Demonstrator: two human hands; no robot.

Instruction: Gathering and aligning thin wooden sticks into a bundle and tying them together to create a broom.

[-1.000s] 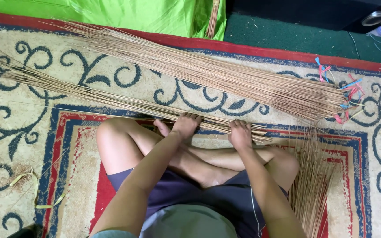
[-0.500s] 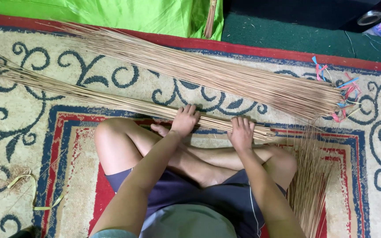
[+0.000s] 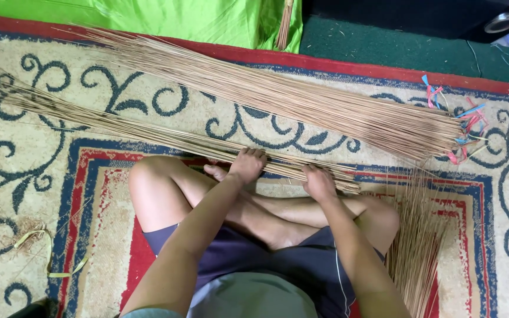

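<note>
I sit cross-legged on a patterned rug [image 3: 42, 194]. A long thin bundle of tan sticks [image 3: 148, 134] lies across the rug in front of my knees, running from the far left to just past my right hand. My left hand [image 3: 247, 165] rests on this bundle with fingers curled over it. My right hand [image 3: 318, 181] grips the same bundle near its thick right end. A larger, thicker bundle of sticks [image 3: 301, 105] lies behind it, apart from both hands.
Coloured ribbon scraps [image 3: 463, 126] lie at the big bundle's right end. More loose sticks [image 3: 416, 247] lie beside my right knee. Green cloth [image 3: 166, 17] lies at the back, a yellow strip [image 3: 42, 250] at the left, and a dark object [image 3: 490, 20] at the top right.
Half a second ago both hands lay flatter and further forward on the thin bundle; now their fingers are curled over it and drawn slightly back toward me.
</note>
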